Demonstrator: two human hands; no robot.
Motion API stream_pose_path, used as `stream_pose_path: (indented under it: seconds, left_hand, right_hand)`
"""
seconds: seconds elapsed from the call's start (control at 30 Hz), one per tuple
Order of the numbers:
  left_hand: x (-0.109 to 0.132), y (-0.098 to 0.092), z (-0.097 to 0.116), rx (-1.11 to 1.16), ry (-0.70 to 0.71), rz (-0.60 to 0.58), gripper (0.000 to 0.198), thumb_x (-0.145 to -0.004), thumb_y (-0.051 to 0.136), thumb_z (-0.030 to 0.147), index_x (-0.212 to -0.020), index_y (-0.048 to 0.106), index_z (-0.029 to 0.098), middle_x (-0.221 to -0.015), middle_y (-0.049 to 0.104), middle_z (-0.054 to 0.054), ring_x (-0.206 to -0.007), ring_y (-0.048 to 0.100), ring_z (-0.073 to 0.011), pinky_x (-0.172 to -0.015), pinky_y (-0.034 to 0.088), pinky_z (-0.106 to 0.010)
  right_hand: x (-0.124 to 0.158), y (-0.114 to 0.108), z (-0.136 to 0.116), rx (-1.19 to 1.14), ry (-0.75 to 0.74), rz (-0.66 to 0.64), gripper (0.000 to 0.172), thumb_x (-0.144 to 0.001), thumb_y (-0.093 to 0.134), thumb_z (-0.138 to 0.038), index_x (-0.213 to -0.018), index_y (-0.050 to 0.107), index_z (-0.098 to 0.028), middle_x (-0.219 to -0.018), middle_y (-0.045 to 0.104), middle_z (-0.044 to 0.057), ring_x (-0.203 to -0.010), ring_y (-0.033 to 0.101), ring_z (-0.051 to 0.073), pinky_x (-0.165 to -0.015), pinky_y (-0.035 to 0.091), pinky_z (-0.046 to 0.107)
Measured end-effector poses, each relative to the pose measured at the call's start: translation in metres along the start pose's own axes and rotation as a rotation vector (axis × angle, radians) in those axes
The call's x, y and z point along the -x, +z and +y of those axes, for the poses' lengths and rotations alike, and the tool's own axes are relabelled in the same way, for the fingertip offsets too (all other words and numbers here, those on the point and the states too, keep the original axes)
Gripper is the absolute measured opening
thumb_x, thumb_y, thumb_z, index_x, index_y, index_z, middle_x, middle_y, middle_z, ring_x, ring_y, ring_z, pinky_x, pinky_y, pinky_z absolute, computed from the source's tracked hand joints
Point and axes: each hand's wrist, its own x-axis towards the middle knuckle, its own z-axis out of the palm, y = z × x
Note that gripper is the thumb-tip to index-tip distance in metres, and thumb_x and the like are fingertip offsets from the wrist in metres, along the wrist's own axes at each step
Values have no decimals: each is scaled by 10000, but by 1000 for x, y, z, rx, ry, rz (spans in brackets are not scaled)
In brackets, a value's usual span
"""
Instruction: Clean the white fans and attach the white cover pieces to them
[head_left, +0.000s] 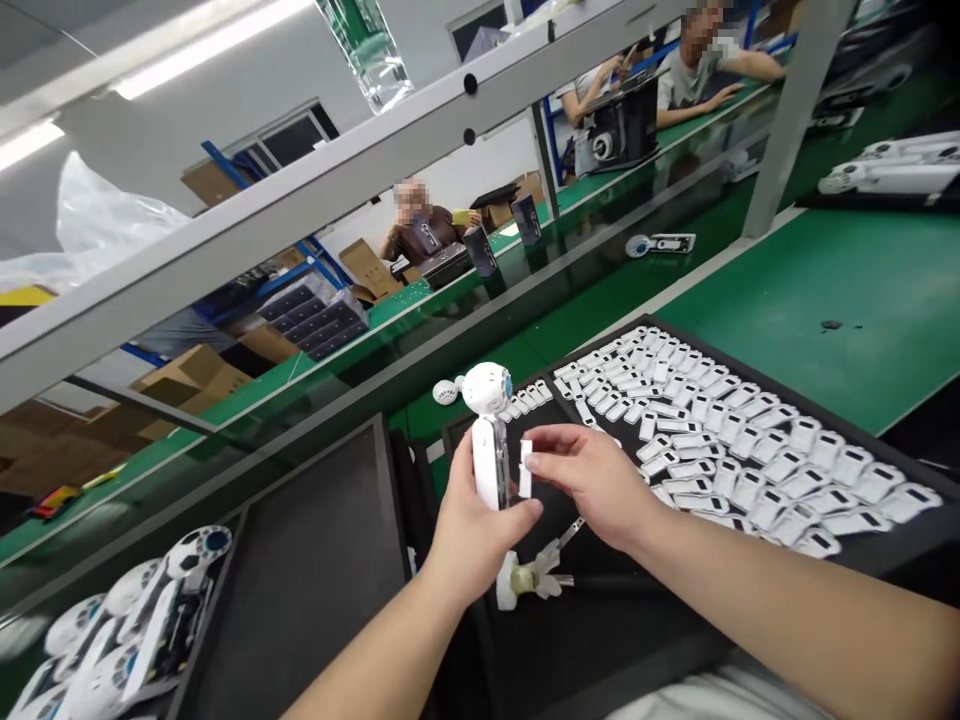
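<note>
The left hand [480,530] is clenched around a white device [487,465] of glossy, smooth plastic, with a long rounded body and a ball-shaped head, held upright above the black tray. The right hand [592,480] pinches a small, flat white plastic tag [525,468] between thumb and fingers, just beside the device's body.

Dozens of matching tags [720,430] lie in overlapping rows on the black tray [720,352], toward its far corner on the green table [825,310]. Below the hands sits a small white-and-metal part [529,585] with thin, pointed tabs. A small round white piece [446,391] sits just past the device's head.

Along the table's near-left edge, a dark flat tray [300,540] stands beside a heap of white devices [127,620].
</note>
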Motion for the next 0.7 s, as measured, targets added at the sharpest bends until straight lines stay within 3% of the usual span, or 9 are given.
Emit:
stream_pose_path:
  seconds: [0.17, 0.5, 0.6, 0.7]
  left_hand:
    - [7, -1, -5, -70, 27, -3, 949, -644, 786, 151, -1467, 334, 289, -1402, 528, -83, -1273, 527, -283, -1037, 459, -368]
    - [10, 0, -10, -176, 56, 6, 912, -686, 740, 148, -1482, 320, 296, -1441, 496, -75, -1325, 486, -282, -1069, 429, -373]
    - [6, -3, -14, -118, 45, 23, 851, -677, 700, 111, -1443, 373, 285, -1355, 549, -76, -1219, 554, -272, -986, 476, -358]
    - [-2, -8, -12, 124, -4, 42, 743, -635, 654, 92, -1329, 459, 274, -1116, 611, -43, -873, 627, -196, -706, 525, -301]
  right_hand:
    - [-4, 7, 9, 183, -28, 6, 339, -581, 825, -256, -896, 746, -157, -850, 748, 41, -827, 686, 203, -812, 558, 352]
    - [-2, 9, 8, 285, -59, 3, 369, -585, 822, -301, -918, 749, -159, -868, 749, 64, -808, 698, 222, -775, 585, 369]
    - [-4, 3, 10, 454, -183, -89, 337, -719, 758, -347, -1008, 745, -174, -1059, 716, 91, -875, 691, 216, -796, 585, 360]
    - [3, -16, 23, 847, -402, -178, 432, -853, 644, -326, -1263, 626, -194, -1260, 618, 115, -989, 657, 222, -864, 565, 390]
